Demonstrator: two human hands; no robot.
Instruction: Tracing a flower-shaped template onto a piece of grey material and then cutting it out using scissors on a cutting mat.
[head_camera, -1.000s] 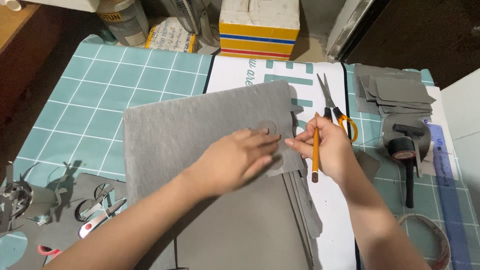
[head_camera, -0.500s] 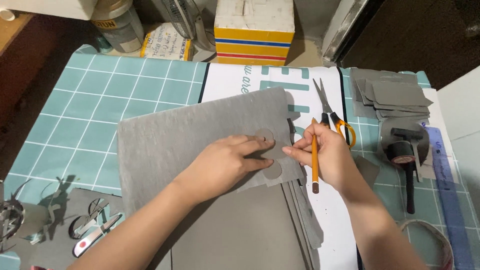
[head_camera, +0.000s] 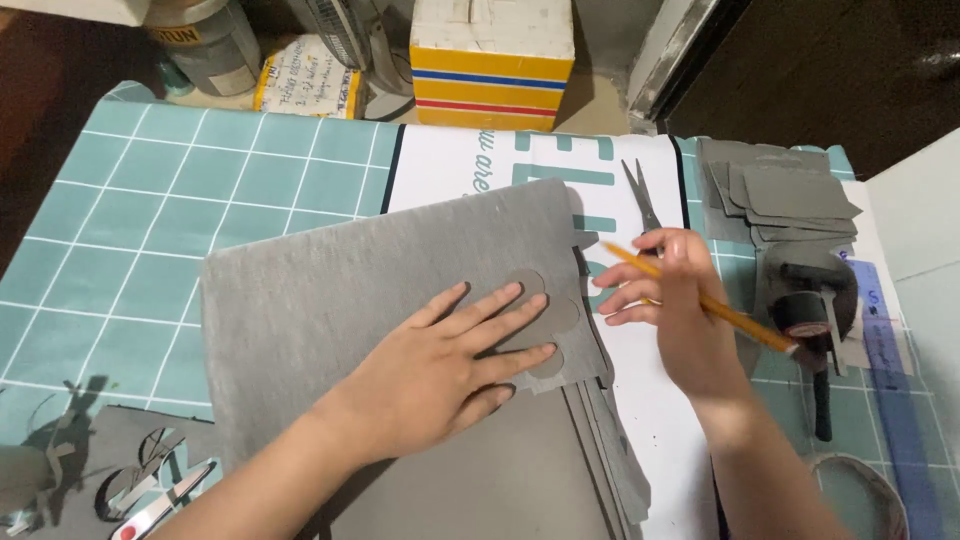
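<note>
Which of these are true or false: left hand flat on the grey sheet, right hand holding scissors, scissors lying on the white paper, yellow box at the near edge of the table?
1. The left hand lies flat on the grey sheet. True.
2. The right hand holds scissors. False: it holds an orange pencil.
3. The scissors lie on the white paper. True.
4. The yellow box sits at the near edge. False: it stands at the far edge.

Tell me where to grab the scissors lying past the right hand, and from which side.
Take the scissors by the closed blades, coming from the far side. Only the blades show, pointing away; the handle end lies hidden under the right hand, which holds a pencil. A judgement only: the handles would suit better once that hand lifts.
</note>
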